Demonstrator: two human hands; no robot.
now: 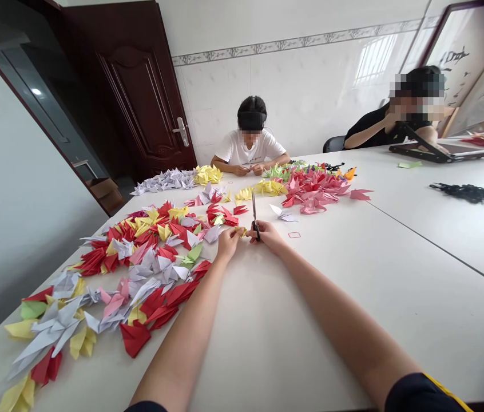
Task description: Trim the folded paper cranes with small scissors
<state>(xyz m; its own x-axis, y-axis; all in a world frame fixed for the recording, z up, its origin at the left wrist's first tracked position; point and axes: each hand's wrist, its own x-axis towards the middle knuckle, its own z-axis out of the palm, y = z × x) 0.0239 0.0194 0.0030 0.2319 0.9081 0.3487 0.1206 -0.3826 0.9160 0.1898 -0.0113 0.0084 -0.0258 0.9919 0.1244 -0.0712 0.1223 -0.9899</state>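
Note:
My left hand (228, 243) pinches a small piece of yellow folded paper (240, 232) between its fingertips. My right hand (265, 236) grips a pair of black-handled scissors (254, 223), with the blades pointing up and away from me. The hands are close together, and the paper sits just left of the scissors. Just beyond my left hand, a large spread of red, yellow, white and pink origami cranes (147, 257) covers the left of the white table (332, 320).
More paper cranes lie in piles farther along the table (314, 191). A co-worker (248, 137) sits at the far end working with both hands, and another person (396, 117) sits at the far right behind a tablet on a stand (439, 150). A black tangled cord (476, 193) lies on the right.

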